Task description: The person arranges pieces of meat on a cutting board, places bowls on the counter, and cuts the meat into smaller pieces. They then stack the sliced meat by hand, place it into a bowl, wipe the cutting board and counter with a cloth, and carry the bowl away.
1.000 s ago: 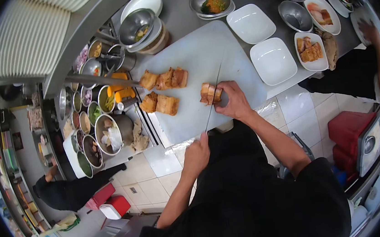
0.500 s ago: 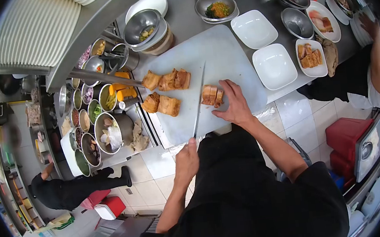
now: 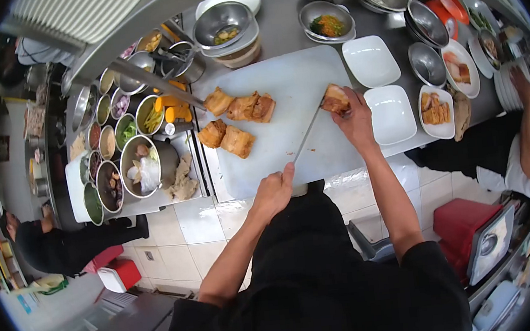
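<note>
My left hand (image 3: 275, 191) is wrapped round the handle of a long knife (image 3: 307, 137). The blade slants up to the right across a white cutting board (image 3: 269, 76), its tip end right at a piece of cooked pork belly (image 3: 334, 99). Curled over that piece is my right hand (image 3: 356, 120), fingers partly hiding it at the board's right side. Several browned pork belly chunks (image 3: 237, 141) lie at the board's left, and small crumbs dot its middle.
White square dishes (image 3: 371, 61) stand just right of the board; one dish (image 3: 438, 123) holds sliced pork. Metal bowls (image 3: 327, 20) line the back. Ingredient pots (image 3: 148, 165) crowd the left, below a metal rail (image 3: 158, 86). A co-worker's hand (image 3: 524, 84) touches stacked plates at far right.
My right hand has closed round the sliced pork and moved it right, toward the dishes. The knife has swung rightward with it, its blade now tilted to the pork. The view has shifted slightly.
</note>
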{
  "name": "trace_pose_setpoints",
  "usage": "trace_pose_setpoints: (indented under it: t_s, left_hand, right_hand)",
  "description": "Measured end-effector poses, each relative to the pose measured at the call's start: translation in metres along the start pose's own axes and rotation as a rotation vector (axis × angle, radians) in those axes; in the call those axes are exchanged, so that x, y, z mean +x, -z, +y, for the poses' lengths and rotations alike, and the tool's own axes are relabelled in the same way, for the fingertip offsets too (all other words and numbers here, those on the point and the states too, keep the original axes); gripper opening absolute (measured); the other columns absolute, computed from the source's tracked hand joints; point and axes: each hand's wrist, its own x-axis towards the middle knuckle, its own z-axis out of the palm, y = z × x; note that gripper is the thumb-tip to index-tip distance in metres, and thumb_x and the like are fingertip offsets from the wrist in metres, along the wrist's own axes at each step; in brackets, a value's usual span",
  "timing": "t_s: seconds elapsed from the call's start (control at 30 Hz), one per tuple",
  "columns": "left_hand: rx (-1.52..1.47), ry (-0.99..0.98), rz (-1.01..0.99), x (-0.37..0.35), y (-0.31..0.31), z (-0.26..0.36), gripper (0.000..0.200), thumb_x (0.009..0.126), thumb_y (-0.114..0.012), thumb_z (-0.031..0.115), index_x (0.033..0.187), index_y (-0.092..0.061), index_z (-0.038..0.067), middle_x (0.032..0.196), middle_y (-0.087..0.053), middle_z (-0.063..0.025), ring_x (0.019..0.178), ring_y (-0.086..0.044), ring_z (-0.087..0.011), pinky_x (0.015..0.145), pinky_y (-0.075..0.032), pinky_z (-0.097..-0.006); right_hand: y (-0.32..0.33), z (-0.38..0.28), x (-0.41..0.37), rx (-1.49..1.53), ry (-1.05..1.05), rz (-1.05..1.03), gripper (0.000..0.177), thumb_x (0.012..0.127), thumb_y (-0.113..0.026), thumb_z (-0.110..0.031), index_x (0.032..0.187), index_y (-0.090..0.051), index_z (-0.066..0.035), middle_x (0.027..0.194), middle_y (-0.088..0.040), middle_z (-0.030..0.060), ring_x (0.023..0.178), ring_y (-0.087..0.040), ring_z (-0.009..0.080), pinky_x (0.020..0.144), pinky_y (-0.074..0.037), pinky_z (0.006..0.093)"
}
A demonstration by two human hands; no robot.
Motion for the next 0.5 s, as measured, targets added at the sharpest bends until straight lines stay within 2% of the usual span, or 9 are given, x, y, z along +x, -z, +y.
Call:
trace_pose_setpoints:
  t_s: [0.03, 0.13, 0.17, 0.23, 0.27, 0.33, 0.37, 0.43, 0.5]
  left_hand:
    - [0.023, 0.046, -0.040, 0.004, 0.001, 0.005, 0.072, 0.102, -0.034, 0.053, 0.088, -0.063, -0.011, 0.088, -0.062, -0.0379, 0.096, -0.059, -0.0527, 0.086, -0.045, -0.0526]
    - [-0.037, 0.005, 0.038, -0.009, 0.012, -0.003, 0.071, 0.102, -0.034, 0.053, 0.084, -0.062, -0.009, 0.086, -0.064, -0.0351, 0.092, -0.059, -0.0536, 0.085, -0.045, -0.0527]
    - [-0.043, 0.010, 0.047, -0.019, 0.019, -0.007, 0.071, 0.102, -0.034, 0.053, 0.084, -0.062, -0.009, 0.086, -0.064, -0.0351, 0.092, -0.059, -0.0536, 0.085, -0.045, -0.0527]
    - [-0.152, 0.042, 0.159, -0.045, 0.032, -0.020, 0.070, 0.101, -0.035, 0.054, 0.079, -0.059, -0.007, 0.076, -0.063, -0.0286, 0.077, -0.063, -0.0448, 0.075, -0.047, -0.0481]
    - [-0.149, 0.045, 0.158, -0.056, 0.036, -0.031, 0.070, 0.101, -0.035, 0.054, 0.079, -0.059, -0.007, 0.076, -0.063, -0.0286, 0.077, -0.063, -0.0448, 0.075, -0.047, -0.0481]
    - [-0.308, 0.172, 0.232, -0.077, 0.044, -0.052, 0.067, 0.101, -0.038, 0.055, 0.077, -0.056, -0.005, 0.064, -0.057, -0.0174, 0.063, -0.058, -0.0269, 0.064, -0.046, -0.0403]
    - [-0.308, 0.169, 0.236, -0.087, 0.046, -0.059, 0.067, 0.101, -0.038, 0.055, 0.077, -0.056, -0.005, 0.064, -0.057, -0.0174, 0.063, -0.058, -0.0269, 0.064, -0.046, -0.0403]
    - [-0.373, 0.251, 0.303, -0.105, 0.052, -0.071, 0.065, 0.100, -0.040, 0.056, 0.075, -0.053, -0.003, 0.059, -0.050, -0.0077, 0.059, -0.049, -0.0146, 0.056, -0.042, -0.0338]
    - [-0.418, 0.290, 0.318, -0.123, 0.056, -0.072, 0.065, 0.100, -0.041, 0.056, 0.074, -0.053, -0.002, 0.059, -0.050, -0.0062, 0.058, -0.049, -0.0142, 0.055, -0.042, -0.0334]
  right_hand:
    - [0.002, 0.000, 0.007, -0.049, -0.098, -0.054, 0.068, 0.068, -0.080, -0.006, 0.130, -0.054, -0.004, 0.124, -0.057, 0.0170, 0.102, -0.060, 0.0343, 0.083, -0.054, 0.0381]
    - [0.000, -0.028, 0.003, -0.306, 0.001, 0.089, 0.068, 0.068, -0.079, -0.007, 0.131, -0.054, -0.006, 0.130, -0.052, 0.0164, 0.111, -0.054, 0.0340, 0.094, -0.048, 0.0412]
    - [-0.005, -0.037, 0.007, -0.300, 0.010, 0.083, 0.068, 0.068, -0.079, -0.007, 0.131, -0.054, -0.006, 0.130, -0.052, 0.0164, 0.111, -0.054, 0.0340, 0.094, -0.048, 0.0412]
    - [-0.019, -0.053, 0.010, -0.247, 0.319, 0.007, 0.068, 0.069, -0.073, -0.006, 0.132, -0.050, -0.007, 0.135, -0.046, 0.0153, 0.112, -0.049, 0.0355, 0.097, -0.045, 0.0439]
    - [-0.033, -0.064, 0.012, -0.244, 0.315, 0.006, 0.068, 0.069, -0.073, -0.006, 0.132, -0.050, -0.007, 0.135, -0.046, 0.0153, 0.112, -0.049, 0.0355, 0.097, -0.045, 0.0439]
    - [-0.058, -0.082, 0.022, 0.041, 0.278, -0.298, 0.069, 0.069, -0.073, -0.004, 0.134, -0.050, -0.010, 0.137, -0.045, 0.0144, 0.120, -0.048, 0.0348, 0.101, -0.042, 0.0424]
    - [-0.063, -0.079, 0.024, 0.042, 0.282, -0.296, 0.069, 0.069, -0.073, -0.004, 0.134, -0.050, -0.010, 0.137, -0.045, 0.0144, 0.120, -0.048, 0.0348, 0.101, -0.042, 0.0424]
    - [-0.074, -0.075, 0.028, 0.070, 0.241, -0.423, 0.067, 0.066, -0.069, -0.001, 0.130, -0.050, -0.008, 0.136, -0.045, 0.0154, 0.121, -0.047, 0.0361, 0.101, -0.042, 0.0437]
    - [-0.063, -0.066, 0.026, 0.029, 0.257, -0.451, 0.067, 0.065, -0.069, 0.001, 0.129, -0.050, -0.008, 0.137, -0.045, 0.0156, 0.124, -0.046, 0.0362, 0.103, -0.041, 0.0433]
